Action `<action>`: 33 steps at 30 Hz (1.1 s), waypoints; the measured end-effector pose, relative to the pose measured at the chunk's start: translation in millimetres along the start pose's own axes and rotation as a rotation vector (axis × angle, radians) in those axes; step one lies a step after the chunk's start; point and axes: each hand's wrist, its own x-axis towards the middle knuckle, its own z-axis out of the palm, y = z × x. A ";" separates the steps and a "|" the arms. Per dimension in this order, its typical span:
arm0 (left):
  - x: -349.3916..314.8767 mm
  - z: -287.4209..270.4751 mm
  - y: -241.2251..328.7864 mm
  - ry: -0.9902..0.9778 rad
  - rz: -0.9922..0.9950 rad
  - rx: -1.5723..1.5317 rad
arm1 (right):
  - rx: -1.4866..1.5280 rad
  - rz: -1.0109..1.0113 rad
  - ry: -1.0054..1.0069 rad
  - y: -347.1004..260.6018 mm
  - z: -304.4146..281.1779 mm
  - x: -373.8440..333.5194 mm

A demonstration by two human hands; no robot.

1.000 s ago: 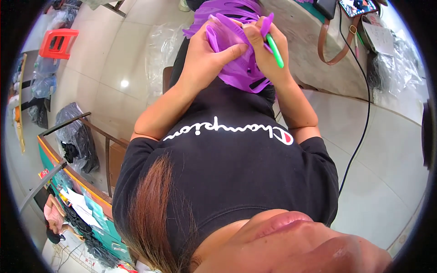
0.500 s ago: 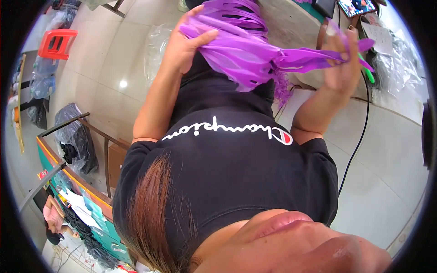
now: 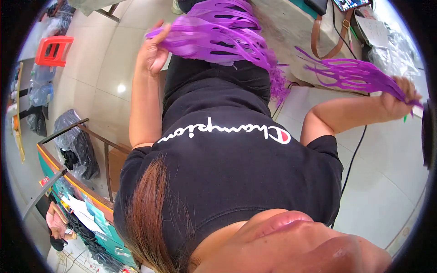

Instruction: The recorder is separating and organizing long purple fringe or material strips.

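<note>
My left hand [image 3: 154, 57] pinches one end of a sheet of purple fabric strips [image 3: 214, 43], thumb against fingers. The sheet is thin and slit into joined bands, and it spreads over my lap. Out to the right, my right hand [image 3: 399, 99] is closed round the end of a separate bunch of purple strips [image 3: 357, 76], whose loose ends trail left through the air. A bit of a small green thing [image 3: 405, 118] shows below that hand; its kind is hidden. Frayed purple scraps [image 3: 280, 86] hang at the sheet's right edge.
A pale work table [image 3: 296, 27] is ahead to the right, with a brown strap [image 3: 317, 41], a phone [image 3: 350, 3] and clear plastic bags [image 3: 393, 54]. A black cable [image 3: 353, 161] runs down the right. A red stool [image 3: 53, 51] and another person [image 3: 57, 223] are at left.
My right hand has swung right and down with a bunch of strips, now apart from the sheet. My left hand has moved left and slightly down, still holding its end.
</note>
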 end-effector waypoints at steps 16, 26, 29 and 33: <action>-105.5 155.0 -15.2 -0.346 0.064 0.362 | -0.150 0.652 -0.281 268.1 115.0 -95.3; -106.6 158.4 -12.8 -0.348 0.069 0.380 | -0.277 0.603 -0.300 268.4 110.8 -96.5; -104.4 153.1 -16.1 -0.370 0.111 0.404 | -0.342 0.586 -0.282 267.3 113.4 -99.6; -100.8 142.2 -25.8 -0.349 0.359 0.586 | -0.855 0.402 -0.315 267.1 118.8 -97.3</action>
